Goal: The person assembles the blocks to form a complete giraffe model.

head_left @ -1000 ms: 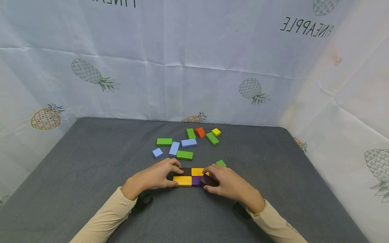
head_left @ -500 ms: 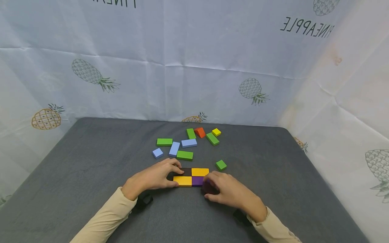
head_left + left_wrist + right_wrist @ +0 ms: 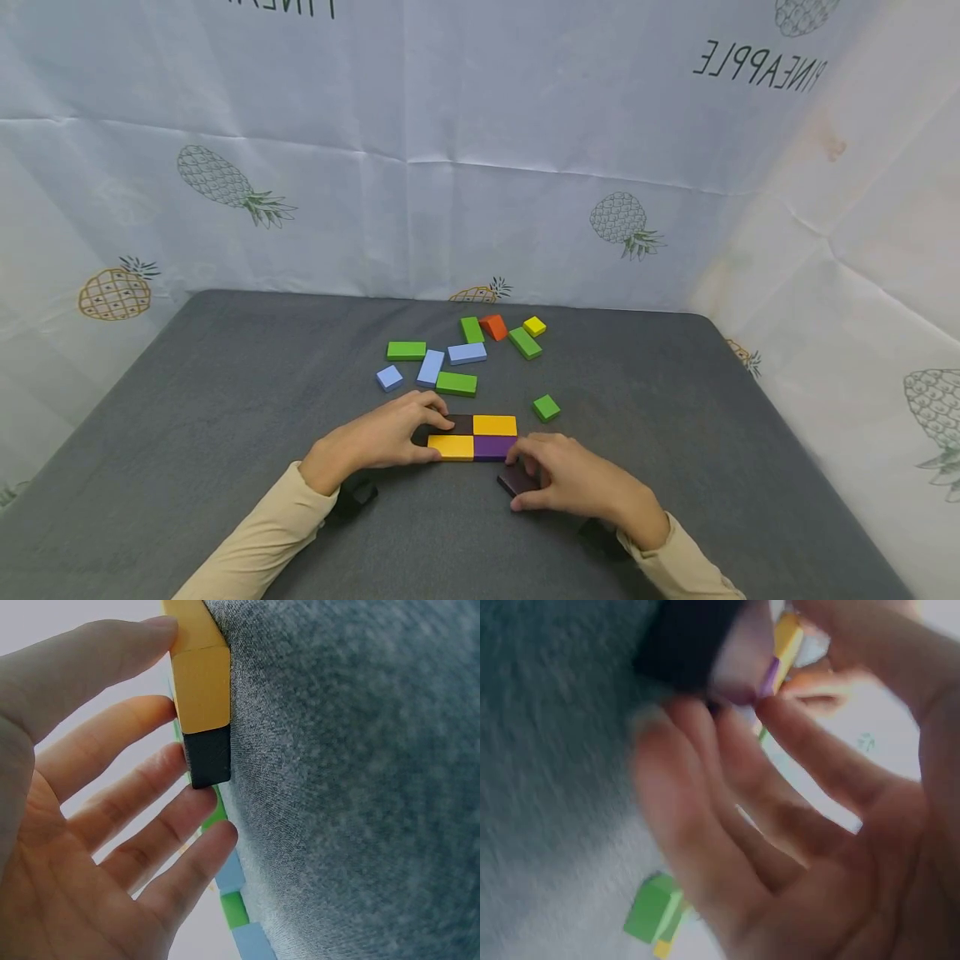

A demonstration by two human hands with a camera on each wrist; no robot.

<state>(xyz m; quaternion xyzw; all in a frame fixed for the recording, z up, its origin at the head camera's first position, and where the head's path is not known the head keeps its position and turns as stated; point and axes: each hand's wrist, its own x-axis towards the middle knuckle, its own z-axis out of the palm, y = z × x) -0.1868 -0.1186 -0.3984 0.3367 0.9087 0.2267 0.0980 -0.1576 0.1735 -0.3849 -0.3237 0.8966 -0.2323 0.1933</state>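
The right hand [image 3: 573,479] has a dark block [image 3: 514,481] pinched between thumb and fingers, lower centre of the frame, just below the purple block [image 3: 495,448]. It sits skewed to the neat rectangle there; can't tell if it's touching the table [image 3: 300,350]. The left hand [image 3: 390,433] isn't clamping anything: relaxed fingers and thumb just touch the black block [image 3: 461,425] and the orange block [image 3: 452,447] at the rectangle's left end.

My take: pinch by the edges, square it up before any contact, and go easy with the left so those joints don't slip. Fingertips near the purple corner could nudge it.

Materials-wise, crisp-edged bricks, probably painted wood. The dark one looks a bit shiny, so maybe slick. The table's woven grey cloth should add some grip.
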